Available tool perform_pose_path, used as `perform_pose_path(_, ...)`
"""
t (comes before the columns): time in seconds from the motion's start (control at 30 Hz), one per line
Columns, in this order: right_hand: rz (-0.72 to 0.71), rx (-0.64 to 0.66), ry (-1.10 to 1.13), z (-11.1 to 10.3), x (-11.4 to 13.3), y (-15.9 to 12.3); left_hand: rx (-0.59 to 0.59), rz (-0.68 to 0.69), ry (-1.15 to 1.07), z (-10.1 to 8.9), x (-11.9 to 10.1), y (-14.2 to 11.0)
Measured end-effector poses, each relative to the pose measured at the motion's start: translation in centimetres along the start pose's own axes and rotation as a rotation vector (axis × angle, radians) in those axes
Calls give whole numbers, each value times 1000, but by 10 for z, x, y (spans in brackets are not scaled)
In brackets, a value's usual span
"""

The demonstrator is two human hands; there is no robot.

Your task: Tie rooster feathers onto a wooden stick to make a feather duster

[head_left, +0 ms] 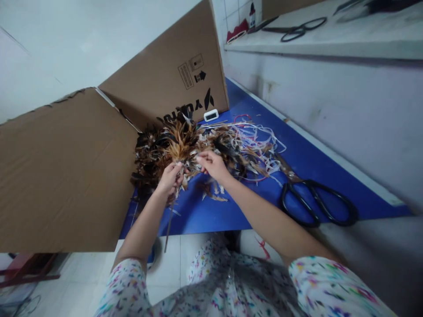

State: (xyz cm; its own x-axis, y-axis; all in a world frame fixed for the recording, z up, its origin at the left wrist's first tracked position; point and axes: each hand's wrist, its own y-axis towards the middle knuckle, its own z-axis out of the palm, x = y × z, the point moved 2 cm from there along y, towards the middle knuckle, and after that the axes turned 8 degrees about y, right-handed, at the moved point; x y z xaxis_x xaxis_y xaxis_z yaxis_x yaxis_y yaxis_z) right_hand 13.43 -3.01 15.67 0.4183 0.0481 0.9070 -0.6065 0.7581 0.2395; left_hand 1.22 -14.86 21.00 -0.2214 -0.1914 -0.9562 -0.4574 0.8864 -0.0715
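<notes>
My left hand [171, 178] is closed around a feather duster [180, 145], a brown and golden tuft of feathers on a thin stick [168, 229] that hangs below the hand past the table's front edge. Beside the tuft's base, the fingers of my right hand [211, 164] are pinched together. What they hold, if anything, is too small to make out. A heap of loose brown, black and white feathers [150, 154] lies behind and around both hands. Some small feathers [214, 193] are scattered on the blue tabletop [211, 218] below my right hand.
Cardboard panels [165, 66] stand at the left and back. Large black-handled scissors [307, 198] lie on the right, near tangled white and pink strips [257, 136]. A small white device [210, 115] sits by the cardboard. More scissors [297, 31] rest on the ledge [330, 46].
</notes>
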Motion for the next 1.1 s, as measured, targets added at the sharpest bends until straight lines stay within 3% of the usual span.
perform_pose_path(0.1, -99, -169, 0, -18, 6, 12, -18, 8, 147, 1, 7, -19)
perform_pose_path(0.23, -214, -254, -124, -33, 10, 17, 60, -30, 331, 8, 15, -37)
perform_pose_path(0.4, -157, -306, -179, -45, 5, 24, 62, -39, 401, 0, 18, -48)
perform_pose_path(0.57, -105, -364, -142, -63, -4, 35, -73, -35, 310, -24, 17, -50)
perform_pose_path(0.67, -132, -322, -454, -69, -5, 33, -211, -26, 179, -39, 12, -51)
perform_pose_path(0.77, -236, -204, -938, -59, 4, 18, -273, 23, 65, -50, 2, -52)
perform_pose_path(0.83, -293, -64, -1138, -45, 12, 4, -312, 56, 3, -55, -6, -51)
perform_pose_path(1.0, -411, 621, -1213, -14, 9, -45, -328, 101, -145, -56, -21, -42)
perform_pose_path(1.1, -477, 883, -1232, -18, -9, -67, -288, 115, -230, -51, -21, -30)
